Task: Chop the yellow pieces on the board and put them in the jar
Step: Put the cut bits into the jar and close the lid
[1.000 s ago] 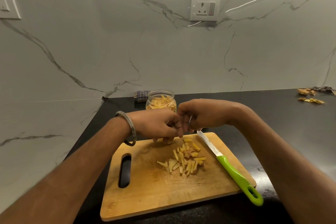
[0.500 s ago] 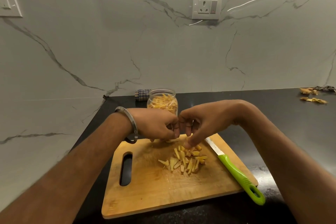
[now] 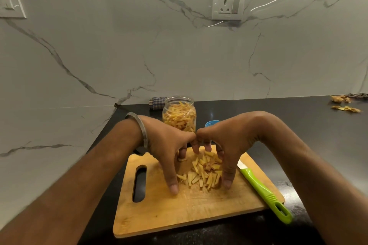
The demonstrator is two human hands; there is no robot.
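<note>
Your left hand (image 3: 165, 145) and right hand (image 3: 229, 141) cup the yellow pieces (image 3: 201, 173) from both sides on the board (image 3: 159, 211), fingers (image 3: 172, 186) spread and straight, gripping nothing. Risk: scooped loosely, pieces may slip out onto the surface (image 3: 298, 125). The jar (image 3: 179, 114) behind looks nearly full, so spillover is likely. The knife (image 3: 264, 191) lies just beside your right hand.

Home kitchen: marble backsplash (image 3: 179, 55) w/ wall socket (image 3: 228, 5), black countertop (image 3: 298, 125), wooden chopping board (image 3: 179, 211), knife (image 3: 264, 191).
</note>
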